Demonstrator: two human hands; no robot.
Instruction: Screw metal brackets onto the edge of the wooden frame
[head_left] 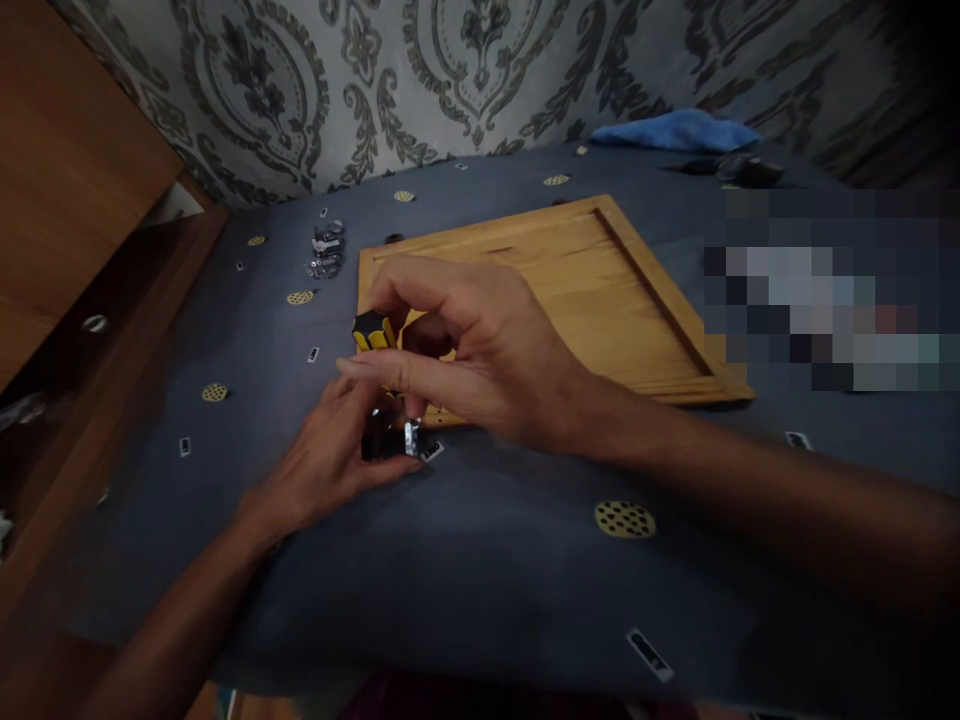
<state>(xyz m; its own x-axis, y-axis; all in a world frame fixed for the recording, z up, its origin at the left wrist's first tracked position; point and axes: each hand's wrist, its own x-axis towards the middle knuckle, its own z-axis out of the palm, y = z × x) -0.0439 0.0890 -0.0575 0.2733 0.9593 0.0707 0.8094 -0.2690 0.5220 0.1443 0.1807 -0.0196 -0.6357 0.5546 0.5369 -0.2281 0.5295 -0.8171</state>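
My right hand (480,350) is closed around the handle of a yellow and black screwdriver (373,332), which stands near upright over the near left corner of a framed wooden panel (630,300). The panel looks like a cabinet door and lies flat. Just below, my left hand (330,455) pinches a small shiny metal hinge (411,437) against the panel's edge, thumb at the front. My right hand's fingers hide the screwdriver's shaft, and its tip cannot be made out. Part of the hinge is covered by my fingers.
Several loose metal hinges (327,250) lie in a pile beyond the panel's left corner. A blue cloth (679,130) and a dark object (742,168) rest at the back right. Wooden furniture (82,180) stands along the left. A patterned dark cloth (480,580) covers the surface.
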